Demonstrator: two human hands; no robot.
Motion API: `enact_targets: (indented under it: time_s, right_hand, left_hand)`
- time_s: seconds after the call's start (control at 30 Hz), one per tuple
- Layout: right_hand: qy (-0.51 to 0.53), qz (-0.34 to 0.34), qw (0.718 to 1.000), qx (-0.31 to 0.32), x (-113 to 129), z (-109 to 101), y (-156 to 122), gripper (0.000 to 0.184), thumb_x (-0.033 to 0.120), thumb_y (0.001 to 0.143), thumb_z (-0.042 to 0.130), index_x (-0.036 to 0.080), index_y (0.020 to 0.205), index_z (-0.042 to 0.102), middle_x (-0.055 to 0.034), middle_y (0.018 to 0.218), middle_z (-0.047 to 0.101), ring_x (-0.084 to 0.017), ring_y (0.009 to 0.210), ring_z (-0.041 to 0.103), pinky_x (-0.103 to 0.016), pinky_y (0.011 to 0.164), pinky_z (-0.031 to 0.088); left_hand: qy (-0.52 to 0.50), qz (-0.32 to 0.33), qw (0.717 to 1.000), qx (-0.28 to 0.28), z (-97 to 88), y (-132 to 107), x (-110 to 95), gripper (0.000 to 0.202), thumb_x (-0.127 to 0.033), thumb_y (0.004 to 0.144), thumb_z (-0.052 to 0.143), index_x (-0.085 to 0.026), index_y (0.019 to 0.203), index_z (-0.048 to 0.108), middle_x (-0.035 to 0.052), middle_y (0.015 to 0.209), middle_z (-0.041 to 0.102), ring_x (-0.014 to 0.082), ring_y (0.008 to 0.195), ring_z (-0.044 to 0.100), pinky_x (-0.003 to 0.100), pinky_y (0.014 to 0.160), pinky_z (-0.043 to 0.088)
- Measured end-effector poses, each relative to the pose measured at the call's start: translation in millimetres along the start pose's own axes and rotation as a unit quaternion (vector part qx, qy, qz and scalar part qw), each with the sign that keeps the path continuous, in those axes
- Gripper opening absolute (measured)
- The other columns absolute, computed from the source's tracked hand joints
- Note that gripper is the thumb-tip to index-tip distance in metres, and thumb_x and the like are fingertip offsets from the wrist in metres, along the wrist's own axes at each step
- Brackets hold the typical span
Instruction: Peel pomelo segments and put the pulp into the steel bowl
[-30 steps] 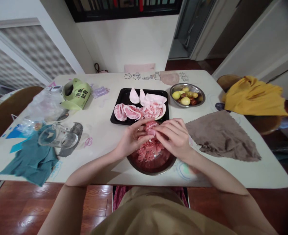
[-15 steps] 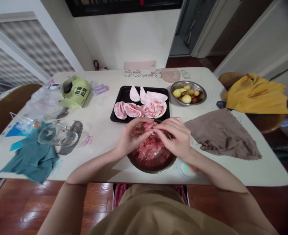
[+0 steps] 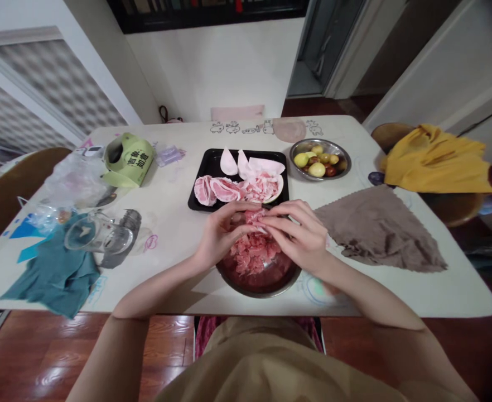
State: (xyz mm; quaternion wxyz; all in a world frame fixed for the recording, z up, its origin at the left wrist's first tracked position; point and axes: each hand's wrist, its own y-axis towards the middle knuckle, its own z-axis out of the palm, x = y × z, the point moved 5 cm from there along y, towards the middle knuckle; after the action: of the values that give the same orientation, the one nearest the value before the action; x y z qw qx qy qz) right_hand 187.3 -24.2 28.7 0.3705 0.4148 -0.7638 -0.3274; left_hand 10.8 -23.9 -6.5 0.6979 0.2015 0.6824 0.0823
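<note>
Over a steel bowl (image 3: 260, 291) near the table's front edge, both my hands meet at a pink pomelo segment (image 3: 254, 218). My left hand (image 3: 221, 231) is curled around its left side, thumb and fingers closed on it. From the right, my right hand (image 3: 300, 231) pinches its edge with thumb and fingertips. Loose pomelo flesh (image 3: 250, 254) lies in the bowl below. Just behind, a black tray (image 3: 212, 162) holds unpeeled pomelo segments (image 3: 225, 188), pale rind pieces (image 3: 266, 166) and a heap of torn membrane (image 3: 263, 187).
At the back right stands a metal bowl of jujubes (image 3: 319, 162). A brown cloth (image 3: 384, 231) lies to the right. On the left are a glass pitcher (image 3: 99, 231), a teal cloth (image 3: 57, 273), a green paper bag (image 3: 131, 159) and clear plastic bags (image 3: 74, 176).
My fingers have shifted slightly on the pomelo segment, and more of its pink flesh shows between my hands. The tray and bowls stay where they were.
</note>
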Motion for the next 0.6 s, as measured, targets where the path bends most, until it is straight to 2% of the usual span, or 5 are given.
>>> enact_targets:
  time_s: [0.13, 0.23, 0.4, 0.5, 0.6]
  right_hand:
    - [-0.089, -0.118, 0.989, 0.02, 14.9, -5.3, -4.2, 0.023, 0.01, 0.095, 0.064, 0.016, 0.115, 0.072, -0.0123, 0.113, 0.079, -0.024, 0.112, 0.074, -0.038, 0.087, 0.063]
    - [-0.107, -0.16, 0.981, 0.037, 20.5, -7.9, -6.9, 0.023, 0.01, 0.096, 0.062, 0.013, 0.117, 0.071, -0.014, 0.116, 0.078, -0.024, 0.117, 0.073, -0.035, 0.088, 0.064]
    - [-0.073, -0.135, 0.988, 0.004, 19.3, -8.9, -9.3, 0.026, 0.008, 0.092, 0.068, 0.012, 0.117, 0.071, -0.0137, 0.11, 0.08, -0.023, 0.111, 0.075, -0.033, 0.086, 0.066]
    - [-0.047, -0.101, 0.994, -0.023, 17.1, -8.7, -8.2, 0.029, 0.009, 0.091, 0.069, 0.016, 0.119, 0.071, -0.0106, 0.104, 0.081, -0.021, 0.102, 0.078, -0.032, 0.082, 0.066]
    - [-0.023, -0.065, 0.996, -0.048, 14.0, -10.1, -6.6, 0.035, 0.008, 0.091, 0.069, 0.02, 0.124, 0.07, -0.0077, 0.103, 0.082, -0.019, 0.094, 0.079, -0.032, 0.079, 0.066]
  left_hand:
    - [-0.023, 0.018, 1.0, 0.009, 4.3, -2.5, -4.0, 0.033, -0.017, 0.086, 0.079, -0.021, 0.118, 0.071, 0.01, 0.128, 0.072, 0.0213, 0.122, 0.069, 0.033, 0.106, 0.057]
    - [-0.008, 0.012, 1.0, 0.004, 6.5, -5.8, -7.0, 0.031, -0.016, 0.086, 0.079, -0.019, 0.116, 0.071, 0.0122, 0.13, 0.072, 0.0221, 0.121, 0.07, 0.031, 0.101, 0.061]
    - [0.046, 0.022, 0.999, -0.011, 8.9, -11.5, -13.3, 0.031, -0.017, 0.086, 0.079, -0.018, 0.116, 0.073, 0.0126, 0.127, 0.074, 0.0233, 0.119, 0.072, 0.025, 0.086, 0.065]
    - [0.062, 0.028, 0.998, -0.013, 9.8, -13.7, -13.1, 0.03, -0.017, 0.087, 0.079, -0.019, 0.116, 0.074, 0.0111, 0.125, 0.075, 0.0223, 0.117, 0.073, 0.024, 0.085, 0.066]
    - [0.048, 0.016, 0.999, -0.019, 9.6, -14.6, -9.8, 0.028, -0.018, 0.086, 0.079, -0.018, 0.114, 0.074, 0.0117, 0.126, 0.075, 0.0202, 0.107, 0.076, 0.028, 0.089, 0.066]
